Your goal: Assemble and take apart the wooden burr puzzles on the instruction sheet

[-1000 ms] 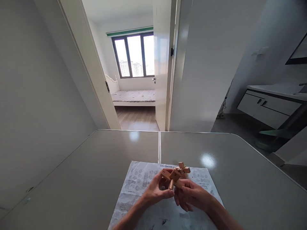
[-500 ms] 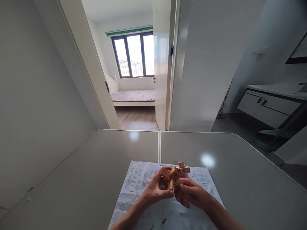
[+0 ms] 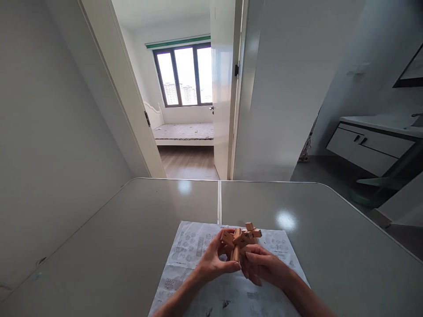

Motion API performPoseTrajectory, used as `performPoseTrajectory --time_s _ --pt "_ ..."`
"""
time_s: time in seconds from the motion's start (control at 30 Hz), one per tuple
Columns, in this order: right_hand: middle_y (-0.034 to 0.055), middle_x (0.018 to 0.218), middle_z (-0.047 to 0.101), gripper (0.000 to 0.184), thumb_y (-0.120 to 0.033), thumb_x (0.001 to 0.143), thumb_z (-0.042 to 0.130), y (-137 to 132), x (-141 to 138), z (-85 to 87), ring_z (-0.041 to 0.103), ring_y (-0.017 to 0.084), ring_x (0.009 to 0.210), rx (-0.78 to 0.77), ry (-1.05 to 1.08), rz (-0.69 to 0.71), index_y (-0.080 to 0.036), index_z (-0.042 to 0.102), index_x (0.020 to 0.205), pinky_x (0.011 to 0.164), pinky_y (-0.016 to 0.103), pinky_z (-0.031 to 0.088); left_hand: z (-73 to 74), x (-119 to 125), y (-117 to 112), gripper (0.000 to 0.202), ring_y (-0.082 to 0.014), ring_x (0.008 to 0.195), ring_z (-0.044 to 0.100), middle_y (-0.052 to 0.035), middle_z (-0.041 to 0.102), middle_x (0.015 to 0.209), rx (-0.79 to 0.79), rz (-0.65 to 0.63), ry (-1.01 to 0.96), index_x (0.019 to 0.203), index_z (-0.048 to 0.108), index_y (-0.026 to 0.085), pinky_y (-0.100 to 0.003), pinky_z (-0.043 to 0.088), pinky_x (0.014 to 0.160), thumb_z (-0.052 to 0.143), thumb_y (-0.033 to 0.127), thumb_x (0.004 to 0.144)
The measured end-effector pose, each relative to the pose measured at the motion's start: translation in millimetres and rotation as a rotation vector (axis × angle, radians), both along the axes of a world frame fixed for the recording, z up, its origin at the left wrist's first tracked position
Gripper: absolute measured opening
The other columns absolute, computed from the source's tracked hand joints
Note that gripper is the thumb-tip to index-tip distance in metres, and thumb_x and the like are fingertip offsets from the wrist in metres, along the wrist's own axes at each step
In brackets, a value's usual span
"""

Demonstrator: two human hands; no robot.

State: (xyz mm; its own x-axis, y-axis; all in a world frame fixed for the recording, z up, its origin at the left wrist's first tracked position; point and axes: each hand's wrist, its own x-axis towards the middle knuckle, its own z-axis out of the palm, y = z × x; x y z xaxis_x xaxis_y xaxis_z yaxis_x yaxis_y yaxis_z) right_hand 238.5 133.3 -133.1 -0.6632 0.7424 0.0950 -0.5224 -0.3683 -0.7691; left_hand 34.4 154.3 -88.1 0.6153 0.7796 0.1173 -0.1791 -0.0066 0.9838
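Note:
A wooden interlocking puzzle (image 3: 241, 239) of several crossed sticks, some marked with dark numbers, is held between both hands above a printed sheet. My left hand (image 3: 214, 257) grips it from the left, fingers behind and thumb under the front stick's lower end. From the right, my right hand (image 3: 262, 264) pinches its lower right side with curled fingers; its fingertips are partly hidden by the puzzle. The paper sheet (image 3: 185, 275) below carries small line drawings and text too fine to read.
The glossy grey table (image 3: 109, 259) has a pale seam (image 3: 219, 202) running down its middle. Beyond its far edge are an open door (image 3: 223, 88) and a bed (image 3: 185, 132) by a window. A sink cabinet (image 3: 370, 143) stands to the right.
Almost nothing differs. The puzzle stays in both hands at the same place, with only a very slight shift of the fingers.

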Motion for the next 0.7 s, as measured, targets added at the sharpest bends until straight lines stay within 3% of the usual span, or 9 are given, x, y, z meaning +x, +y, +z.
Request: performPoseTrajectory --time_s 0.27,0.43,0.7 --pt "0.0052 0.066 0.069 0.032 -0.041 0.098 0.066 0.6 -0.6 -0.2 0.054 0.010 0.042 0.011 0.014 0.009 -0.013 0.063 0.083 0.040 0.019 0.036 0.0 0.3 -0.2 0.085 -0.0240 0.104 0.062 -0.0075 0.065 0.113 -0.011 0.008 -0.006 0.133 0.053 0.021 -0.034 0.048 0.094 0.090 0.056 0.065" --pt "0.0021 0.060 0.065 0.034 -0.039 0.098 0.065 0.7 -2.3 -0.1 0.053 0.009 0.041 0.006 0.003 -0.040 -0.015 0.059 0.076 0.040 0.020 0.034 -0.5 0.5 0.3 0.084 -0.0204 0.094 0.062 -0.0068 0.065 0.110 0.018 0.029 0.020 0.134 0.051 0.020 -0.031 0.049 0.085 0.091 0.049 0.065" --pt "0.0012 0.060 0.064 0.036 -0.041 0.098 0.065 3.2 -4.5 -9.2 0.049 0.009 0.038 -0.056 -0.015 -0.136 -0.016 0.058 0.074 0.038 0.020 0.031 -5.2 1.5 -1.3 0.085 -0.0109 0.075 0.055 -0.0045 0.060 0.113 0.109 0.165 0.117 0.135 0.049 0.024 -0.022 0.045 0.063 0.090 0.030 0.061"
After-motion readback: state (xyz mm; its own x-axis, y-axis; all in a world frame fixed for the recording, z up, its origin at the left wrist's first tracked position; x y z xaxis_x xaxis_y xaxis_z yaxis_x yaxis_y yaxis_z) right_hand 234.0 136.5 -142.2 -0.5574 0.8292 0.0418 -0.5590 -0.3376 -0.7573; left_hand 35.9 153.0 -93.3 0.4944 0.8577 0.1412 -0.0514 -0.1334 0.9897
